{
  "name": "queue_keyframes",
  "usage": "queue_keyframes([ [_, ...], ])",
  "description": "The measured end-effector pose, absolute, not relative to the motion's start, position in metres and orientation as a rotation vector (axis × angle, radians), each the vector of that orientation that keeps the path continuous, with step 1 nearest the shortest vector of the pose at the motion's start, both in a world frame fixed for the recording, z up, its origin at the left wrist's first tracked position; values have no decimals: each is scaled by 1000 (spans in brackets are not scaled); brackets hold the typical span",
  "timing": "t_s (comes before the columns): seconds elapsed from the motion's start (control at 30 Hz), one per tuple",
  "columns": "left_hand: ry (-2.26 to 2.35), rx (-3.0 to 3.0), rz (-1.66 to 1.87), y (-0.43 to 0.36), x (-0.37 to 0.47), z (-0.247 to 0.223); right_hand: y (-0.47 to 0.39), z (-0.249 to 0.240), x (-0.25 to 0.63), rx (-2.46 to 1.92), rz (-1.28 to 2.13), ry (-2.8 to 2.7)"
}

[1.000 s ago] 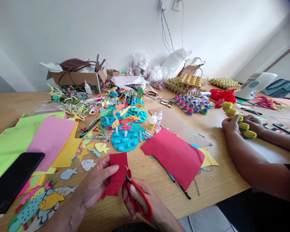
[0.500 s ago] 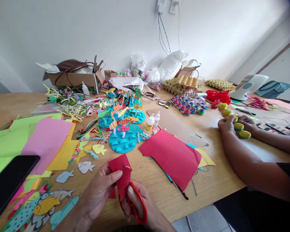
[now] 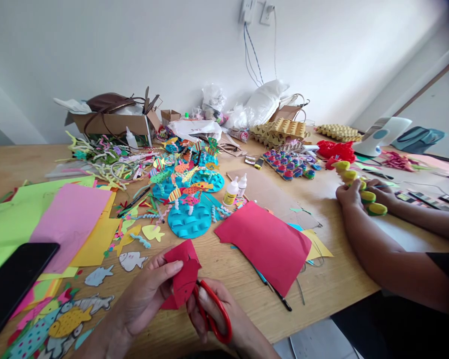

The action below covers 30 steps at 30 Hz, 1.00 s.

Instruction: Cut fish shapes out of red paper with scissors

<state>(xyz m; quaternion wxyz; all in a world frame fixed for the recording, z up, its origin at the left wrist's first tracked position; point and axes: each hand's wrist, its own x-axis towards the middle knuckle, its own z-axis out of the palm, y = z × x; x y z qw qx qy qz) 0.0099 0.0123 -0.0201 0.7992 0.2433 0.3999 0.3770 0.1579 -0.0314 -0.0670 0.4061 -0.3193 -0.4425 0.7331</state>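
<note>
Between the thumb and fingers of my left hand [image 3: 149, 284] is a small piece of red paper [image 3: 187, 274], partly cut, with a dark outline drawn on it. My right hand [image 3: 217, 304] is closed round the handles of red scissors [image 3: 219, 324]. The blades are mostly hidden at the paper's right edge, so I cannot tell how far apart they stand. A large red sheet [image 3: 265, 244] lies flat on the table just beyond my right hand. Paper fish cutouts, among them a white fish [image 3: 131, 261] and a yellow spotted fish [image 3: 69, 321], lie to my left.
A black phone [image 3: 18, 284] rests on coloured sheets at the left. Blue paper bases [image 3: 189, 219] with paper fish stand mid-table beside glue bottles [image 3: 231, 192]. At the right, a co-worker's hands [image 3: 353, 194] hold a yellow-green piece. Egg cartons [image 3: 280, 132] are at the back.
The small red paper has turned in my left hand, and its drawn outline shows more. My right hand with the scissors has shifted slightly right.
</note>
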Motion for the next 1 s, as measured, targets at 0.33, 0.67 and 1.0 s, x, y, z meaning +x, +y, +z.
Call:
queue_keyframes([
  [0.33, 890, 615, 958, 5, 23, -16, -35, -66, 151, -950, 1782, -1122],
  [0.67, 1011, 797, 869, 5, 19, -23, -39, -79, 151, -869, 1812, -1056],
  [1.0, 1082, 894, 858, 10, 15, -30, -38, -75, 155, -898, 1837, -1085],
])
